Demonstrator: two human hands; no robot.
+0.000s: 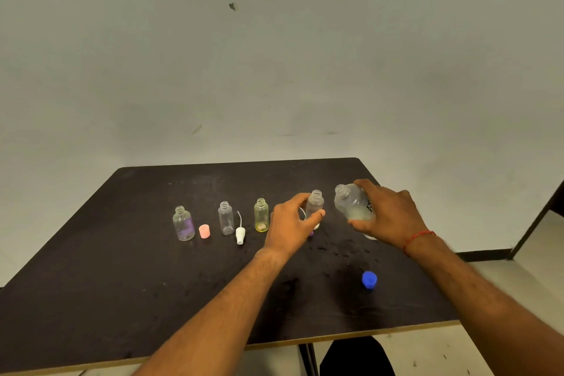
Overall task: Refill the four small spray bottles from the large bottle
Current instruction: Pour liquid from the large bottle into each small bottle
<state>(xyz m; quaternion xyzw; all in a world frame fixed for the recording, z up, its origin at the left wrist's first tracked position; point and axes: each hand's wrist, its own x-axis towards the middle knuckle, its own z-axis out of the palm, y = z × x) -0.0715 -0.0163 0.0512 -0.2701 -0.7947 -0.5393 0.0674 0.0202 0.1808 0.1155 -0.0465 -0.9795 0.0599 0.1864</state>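
Observation:
Three small open spray bottles stand in a row on the black table [122,268]: a purple-tinted one [183,224], a clear one [226,218] and a yellow-tinted one [261,215]. My left hand [291,224] grips a fourth small clear bottle [314,204], uncapped and upright. My right hand [387,217] holds the large clear bottle [352,201], uncapped and tilted left, its mouth close to the small bottle's mouth. A little liquid sits in the large bottle's lower part.
A pink cap [204,231] lies between the purple and clear bottles. A white spray head with its tube [240,233] rests beside the clear bottle. A blue cap [369,279] lies near the front right. Droplets wet the table under my hands.

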